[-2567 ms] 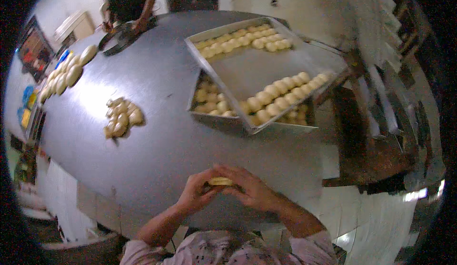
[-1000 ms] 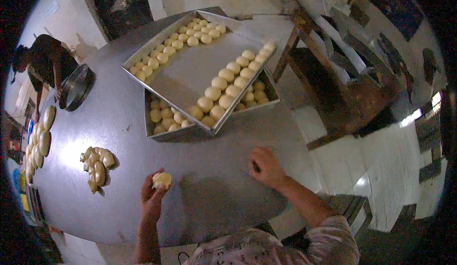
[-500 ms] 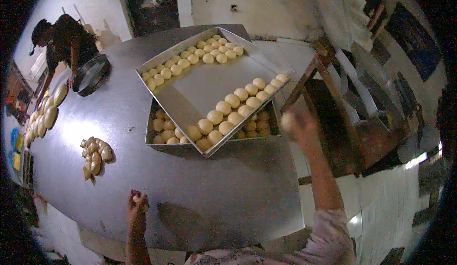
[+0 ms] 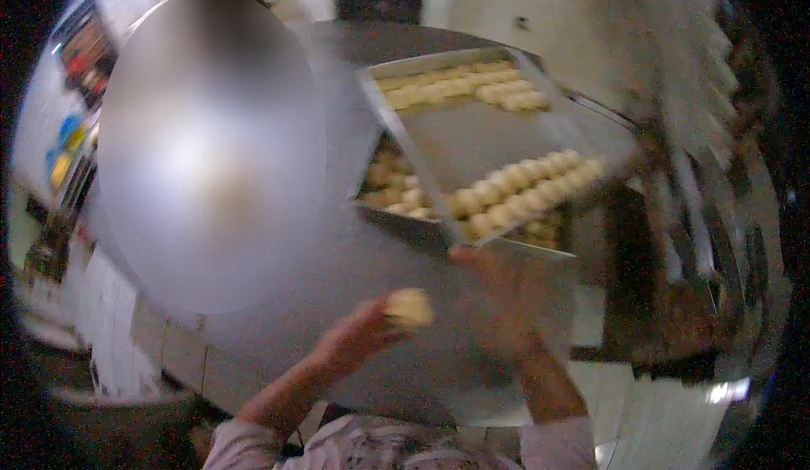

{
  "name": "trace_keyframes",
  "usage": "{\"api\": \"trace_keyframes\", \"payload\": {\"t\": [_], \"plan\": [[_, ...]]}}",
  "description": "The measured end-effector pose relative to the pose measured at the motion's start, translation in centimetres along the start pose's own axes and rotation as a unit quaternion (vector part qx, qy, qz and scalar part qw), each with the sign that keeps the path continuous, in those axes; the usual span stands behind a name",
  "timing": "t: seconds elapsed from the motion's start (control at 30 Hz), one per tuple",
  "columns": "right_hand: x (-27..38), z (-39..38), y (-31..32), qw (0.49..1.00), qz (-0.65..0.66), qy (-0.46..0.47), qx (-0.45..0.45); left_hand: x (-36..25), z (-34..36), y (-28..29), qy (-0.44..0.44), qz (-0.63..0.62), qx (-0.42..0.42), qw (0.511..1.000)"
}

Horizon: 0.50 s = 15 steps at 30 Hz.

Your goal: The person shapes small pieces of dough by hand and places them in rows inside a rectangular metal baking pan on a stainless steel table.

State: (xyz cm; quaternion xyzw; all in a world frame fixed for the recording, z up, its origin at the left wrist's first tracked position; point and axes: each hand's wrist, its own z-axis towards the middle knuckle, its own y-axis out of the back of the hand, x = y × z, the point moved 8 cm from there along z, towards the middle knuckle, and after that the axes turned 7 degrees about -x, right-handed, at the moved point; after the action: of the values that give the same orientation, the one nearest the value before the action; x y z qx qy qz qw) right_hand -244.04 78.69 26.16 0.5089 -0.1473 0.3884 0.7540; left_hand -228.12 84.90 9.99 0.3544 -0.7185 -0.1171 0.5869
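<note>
Left hand [image 4: 359,343]: raised above the near part of the grey surface [image 4: 354,276], fingers closed round one pale dough ball [image 4: 409,307]; half a second ago it lay low at the near edge holding a small piece, so it has come up and inward. Right hand [image 4: 498,289]: blurred by motion, just short of the near corner of the upper tray [image 4: 481,137]; whether it is open or curled cannot be told, and no dough shows in it; half a second ago it was stretched out over the far right end of that tray, so it has drawn back toward the body. Upper tray: metal, set crosswise on a lower tray [image 4: 401,217], carrying one row of dough balls [image 4: 515,187] along its near edge and another [image 4: 460,86] at its far edge, bare middle between them, as before. Lower tray: more dough pieces showing beneath. The view has swung since the earlier frame, the trays now sitting right of centre. A large blurred oval covers the left of the surface.
</note>
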Motion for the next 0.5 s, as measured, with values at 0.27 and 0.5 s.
{"api": "trace_keyframes", "payload": {"t": [0.27, 0.5], "plan": [[1.2, -16.7, -6.2, 0.960, -0.237, -0.091, 0.116, 4.1, -18.0, -17.2, 0.626, -0.670, -0.213, 0.337], [-4.5, -9.0, -6.6, 0.902, -0.293, -0.281, -0.144, 9.8, -31.7, -30.3, 0.776, -0.467, -0.111, 0.408]]}}
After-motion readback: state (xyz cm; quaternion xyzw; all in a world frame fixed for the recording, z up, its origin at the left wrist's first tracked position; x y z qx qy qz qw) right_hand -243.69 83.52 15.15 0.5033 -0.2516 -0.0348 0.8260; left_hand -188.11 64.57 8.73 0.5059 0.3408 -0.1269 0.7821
